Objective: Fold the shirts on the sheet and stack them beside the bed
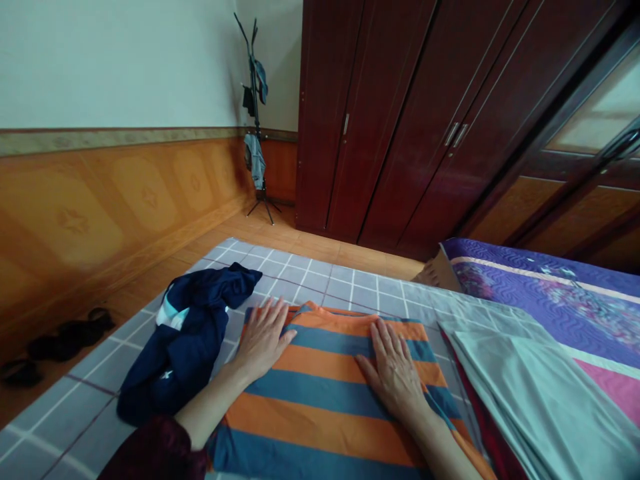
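Observation:
An orange and blue-grey striped shirt [320,393] lies spread on the grey checked bed cover [300,273], its collar toward the far side. My left hand [264,339] rests flat on the shirt's upper left part, fingers apart. On the upper right part, beside the collar, my right hand [395,370] lies palm down with its fingers stretched out. Neither hand grips the cloth. To the left of the shirt is a crumpled navy garment [193,347] with a white and light blue patch.
Light grey-green cloth [540,393] lies on the right over dark red fabric. Beyond it is a purple patterned bedspread [520,280]. A dark red wardrobe [390,120] and a coat stand [256,113] stand behind. Dark shoes [70,339] are on the floor at left.

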Demonstrator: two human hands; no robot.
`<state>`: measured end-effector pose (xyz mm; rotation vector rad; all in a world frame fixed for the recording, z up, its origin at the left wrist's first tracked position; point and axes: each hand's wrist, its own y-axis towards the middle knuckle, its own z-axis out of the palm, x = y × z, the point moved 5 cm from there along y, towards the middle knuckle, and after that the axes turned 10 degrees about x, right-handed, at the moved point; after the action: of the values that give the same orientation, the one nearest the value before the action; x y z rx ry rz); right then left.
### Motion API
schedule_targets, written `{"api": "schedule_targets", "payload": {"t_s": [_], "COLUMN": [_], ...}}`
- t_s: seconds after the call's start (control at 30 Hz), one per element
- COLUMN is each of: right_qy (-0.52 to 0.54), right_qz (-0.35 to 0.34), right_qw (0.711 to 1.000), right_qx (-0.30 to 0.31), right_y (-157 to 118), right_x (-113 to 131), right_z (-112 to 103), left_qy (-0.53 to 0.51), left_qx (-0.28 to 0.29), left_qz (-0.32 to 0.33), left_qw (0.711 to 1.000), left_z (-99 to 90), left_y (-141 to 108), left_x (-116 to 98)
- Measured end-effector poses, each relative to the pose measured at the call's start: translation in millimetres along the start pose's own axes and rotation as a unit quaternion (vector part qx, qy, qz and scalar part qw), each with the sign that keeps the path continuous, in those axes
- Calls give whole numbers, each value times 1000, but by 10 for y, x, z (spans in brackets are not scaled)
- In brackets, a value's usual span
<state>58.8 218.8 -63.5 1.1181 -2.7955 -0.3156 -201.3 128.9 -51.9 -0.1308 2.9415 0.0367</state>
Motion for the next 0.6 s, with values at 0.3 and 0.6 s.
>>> {"api": "schedule_targets", "payload": {"t_s": [0.3, 0.6], "right_qy": [3, 22], "right_qz": [-26, -118], "right_qw": [999, 991], "right_qx": [33, -52], "right_y": [113, 87], "right_x": [-1, 122], "right_z": [44, -77], "left_qy": [-84, -56], "left_qx": [-31, -107], "left_qz": [-15, -70], "left_qw": [996, 990], "left_z": [13, -139], "left_y": [154, 207], "left_x": [254, 628]}}
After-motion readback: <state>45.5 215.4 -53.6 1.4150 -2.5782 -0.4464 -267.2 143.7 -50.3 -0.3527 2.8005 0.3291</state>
